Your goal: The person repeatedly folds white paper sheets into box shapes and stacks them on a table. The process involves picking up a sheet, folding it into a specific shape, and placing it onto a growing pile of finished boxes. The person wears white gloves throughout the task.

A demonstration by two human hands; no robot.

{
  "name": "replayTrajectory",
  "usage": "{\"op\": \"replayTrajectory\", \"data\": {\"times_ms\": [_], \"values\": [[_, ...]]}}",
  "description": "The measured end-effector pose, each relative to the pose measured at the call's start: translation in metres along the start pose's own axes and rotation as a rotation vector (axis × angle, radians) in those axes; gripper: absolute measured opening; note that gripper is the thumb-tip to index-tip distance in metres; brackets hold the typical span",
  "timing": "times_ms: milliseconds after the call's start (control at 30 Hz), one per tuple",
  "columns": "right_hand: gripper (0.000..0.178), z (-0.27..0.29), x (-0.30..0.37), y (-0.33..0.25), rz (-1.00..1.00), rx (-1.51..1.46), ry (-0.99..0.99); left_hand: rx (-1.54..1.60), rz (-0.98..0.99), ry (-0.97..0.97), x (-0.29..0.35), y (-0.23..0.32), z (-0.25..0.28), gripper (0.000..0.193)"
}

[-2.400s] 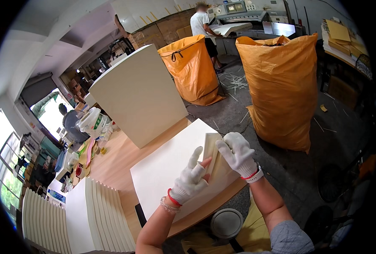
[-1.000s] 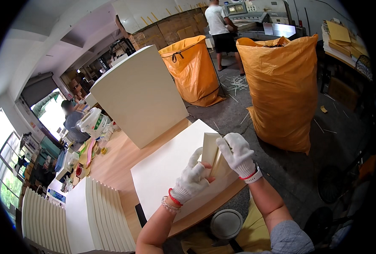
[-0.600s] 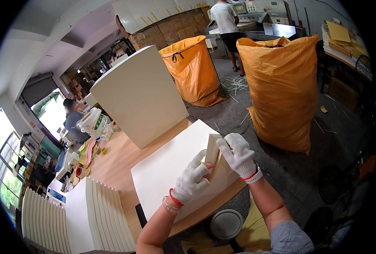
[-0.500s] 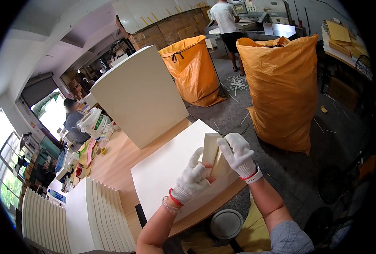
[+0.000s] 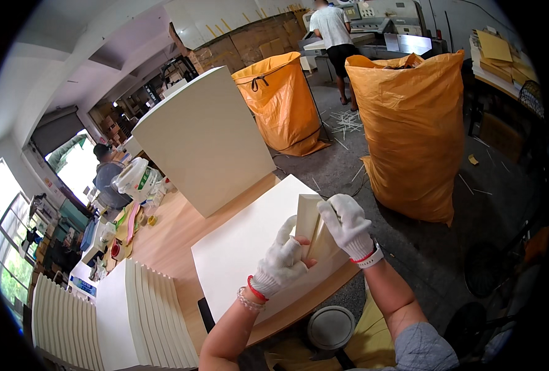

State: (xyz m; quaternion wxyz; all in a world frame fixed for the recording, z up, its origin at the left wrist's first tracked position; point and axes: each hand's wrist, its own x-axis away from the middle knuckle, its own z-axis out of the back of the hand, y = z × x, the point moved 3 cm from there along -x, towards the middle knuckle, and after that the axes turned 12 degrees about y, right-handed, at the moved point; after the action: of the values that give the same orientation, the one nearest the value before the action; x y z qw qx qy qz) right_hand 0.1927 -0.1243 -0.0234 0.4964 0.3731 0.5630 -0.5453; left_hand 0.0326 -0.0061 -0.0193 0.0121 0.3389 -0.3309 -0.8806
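Both my hands wear white knit gloves, and bare fingertips show on the left one. Between them stands a narrow, folded white card piece (image 5: 307, 212) with a raised edge. My left hand (image 5: 282, 260) grips its left side low down, thumb up along the edge. My right hand (image 5: 346, 224) pinches its upper right side, fingers bent over the top. Under my hands lies large white sheet board (image 5: 243, 238), at an angle on the wooden table. A cream, slightly shiny surface shows between the hands, partly hidden by them.
A stack of folded white boards (image 5: 144, 315) stands at the left. A tall pile of white board (image 5: 206, 139) rises beyond. Orange sacks (image 5: 410, 136) (image 5: 282, 105) stand on the floor past the table (image 5: 184, 238). A round grey stool-like top (image 5: 330, 327) is near me. Two people work farther off.
My hands and the card piece are nearly still. The standing person at the back has leaned forward over the machine, and the person at the far left has turned their head.
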Motion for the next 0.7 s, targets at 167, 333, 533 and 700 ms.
{"op": "replayTrajectory", "data": {"times_ms": [167, 333, 533, 700], "values": [[0.007, -0.0005, 0.0009, 0.0001, 0.049, 0.026, 0.043, -0.072, -0.045, 0.054, 0.001, -0.0034, -0.0005, 0.046], [0.022, -0.0022, -0.0002, 0.002, -0.242, -0.135, 0.043, -0.138, -0.112, -0.019, 0.0003, -0.0006, 0.0009, 0.043], [0.015, -0.0021, -0.0012, 0.0002, -0.169, -0.08, 0.032, -0.039, -0.011, -0.044, 0.0018, -0.0059, 0.0007, 0.043], [0.011, -0.0019, 0.0014, 0.0019, -0.176, -0.091, 0.03, -0.078, 0.027, 0.017, 0.0016, -0.0032, -0.0012, 0.039]]}}
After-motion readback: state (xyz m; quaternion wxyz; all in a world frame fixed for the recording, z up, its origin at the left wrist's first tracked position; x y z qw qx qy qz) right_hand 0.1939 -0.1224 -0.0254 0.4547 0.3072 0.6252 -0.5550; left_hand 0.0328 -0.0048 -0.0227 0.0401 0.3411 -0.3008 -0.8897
